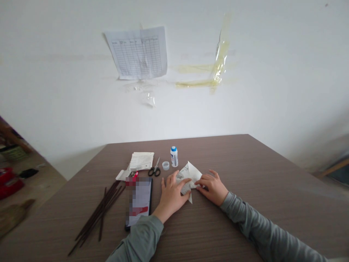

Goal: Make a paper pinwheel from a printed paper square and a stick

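Observation:
A piece of printed paper (194, 171) with folded, pointed corners lies on the table in front of me. My left hand (173, 194) rests on its left side, with fingers spread and the thumb reaching toward the lower part. At the paper's right edge, my right hand (212, 187) pinches a corner between thumb and fingers. Just beyond the paper stands a white bottle (174, 159) with a blue cap. Beside the bottle sits a small translucent cup (165, 165). Black-handled scissors (154, 170) lie to the left of that cup.
A stack of paper sheets (141, 161) lies behind the scissors. To the left are a phone (140, 203), a small white and red packet (124, 175) and several thin dark sticks (95, 216). The brown table (259, 163) meets a white wall with a taped printed sheet (137, 54).

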`<action>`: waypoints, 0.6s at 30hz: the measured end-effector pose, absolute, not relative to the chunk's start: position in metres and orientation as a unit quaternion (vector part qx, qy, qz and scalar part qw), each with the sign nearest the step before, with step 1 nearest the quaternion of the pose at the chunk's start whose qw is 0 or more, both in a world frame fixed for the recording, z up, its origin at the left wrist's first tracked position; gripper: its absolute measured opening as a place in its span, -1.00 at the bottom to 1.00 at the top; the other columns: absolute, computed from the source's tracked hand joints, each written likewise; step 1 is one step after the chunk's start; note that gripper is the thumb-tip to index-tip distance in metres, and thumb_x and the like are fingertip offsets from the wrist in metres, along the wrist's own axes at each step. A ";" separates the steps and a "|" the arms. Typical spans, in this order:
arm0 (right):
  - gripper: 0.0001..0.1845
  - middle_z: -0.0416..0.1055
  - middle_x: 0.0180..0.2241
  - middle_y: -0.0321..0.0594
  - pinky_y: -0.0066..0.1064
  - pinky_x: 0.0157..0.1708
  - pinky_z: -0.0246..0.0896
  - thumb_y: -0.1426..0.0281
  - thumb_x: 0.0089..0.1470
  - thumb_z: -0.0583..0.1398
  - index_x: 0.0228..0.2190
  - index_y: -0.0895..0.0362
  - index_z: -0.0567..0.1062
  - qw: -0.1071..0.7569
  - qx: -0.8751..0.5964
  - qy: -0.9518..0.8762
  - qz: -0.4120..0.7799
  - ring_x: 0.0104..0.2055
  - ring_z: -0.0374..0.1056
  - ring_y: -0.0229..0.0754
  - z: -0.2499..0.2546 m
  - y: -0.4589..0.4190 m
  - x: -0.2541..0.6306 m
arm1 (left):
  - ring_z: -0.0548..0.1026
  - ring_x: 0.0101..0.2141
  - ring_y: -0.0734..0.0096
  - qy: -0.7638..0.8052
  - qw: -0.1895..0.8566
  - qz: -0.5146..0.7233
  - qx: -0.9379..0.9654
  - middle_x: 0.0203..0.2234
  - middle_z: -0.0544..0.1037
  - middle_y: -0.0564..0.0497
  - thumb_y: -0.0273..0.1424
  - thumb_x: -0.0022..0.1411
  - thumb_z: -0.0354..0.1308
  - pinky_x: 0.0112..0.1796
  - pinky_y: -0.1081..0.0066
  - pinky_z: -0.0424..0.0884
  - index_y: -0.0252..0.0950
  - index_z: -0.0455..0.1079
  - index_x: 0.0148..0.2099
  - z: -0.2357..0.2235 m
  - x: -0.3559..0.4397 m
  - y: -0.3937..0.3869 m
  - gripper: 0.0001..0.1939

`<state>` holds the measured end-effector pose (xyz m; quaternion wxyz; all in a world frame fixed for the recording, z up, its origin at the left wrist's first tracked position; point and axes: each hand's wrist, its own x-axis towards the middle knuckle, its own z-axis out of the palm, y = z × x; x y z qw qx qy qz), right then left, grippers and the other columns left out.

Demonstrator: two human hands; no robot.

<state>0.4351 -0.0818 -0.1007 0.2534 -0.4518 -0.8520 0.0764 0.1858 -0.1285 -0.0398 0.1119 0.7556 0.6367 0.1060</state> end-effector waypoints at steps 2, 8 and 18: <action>-0.71 0.87 -0.14 -0.12 0.49 0.64 0.41 0.34 0.53 0.37 0.00 -0.16 0.95 0.252 -0.453 -0.852 0.076 0.02 0.82 0.25 -0.101 -0.081 0.435 | 0.42 0.70 -0.42 0.634 0.109 0.109 0.758 0.75 0.51 -0.08 -0.29 0.55 0.51 0.75 -0.56 0.21 0.25 0.79 0.55 -0.040 0.186 -0.128 -0.39; -0.72 0.88 -0.13 -0.16 0.40 0.65 0.43 0.38 0.53 0.41 0.02 -0.18 0.95 0.242 -0.458 -0.853 0.059 0.02 0.83 0.19 -0.102 -0.081 0.435 | 0.44 0.69 -0.43 0.630 0.109 0.111 0.761 0.74 0.53 -0.06 -0.33 0.57 0.51 0.74 -0.61 0.20 0.24 0.87 0.44 -0.037 0.187 -0.129 -0.49; -0.70 0.90 -0.09 -0.10 0.47 0.69 0.38 0.39 0.57 0.38 0.06 -0.12 0.95 0.239 -0.458 -0.854 0.061 0.04 0.85 0.20 -0.102 -0.082 0.436 | 0.43 0.69 -0.46 0.630 0.116 0.120 0.759 0.75 0.53 -0.13 -0.32 0.56 0.52 0.75 -0.59 0.19 0.19 0.84 0.50 -0.039 0.187 -0.128 -0.45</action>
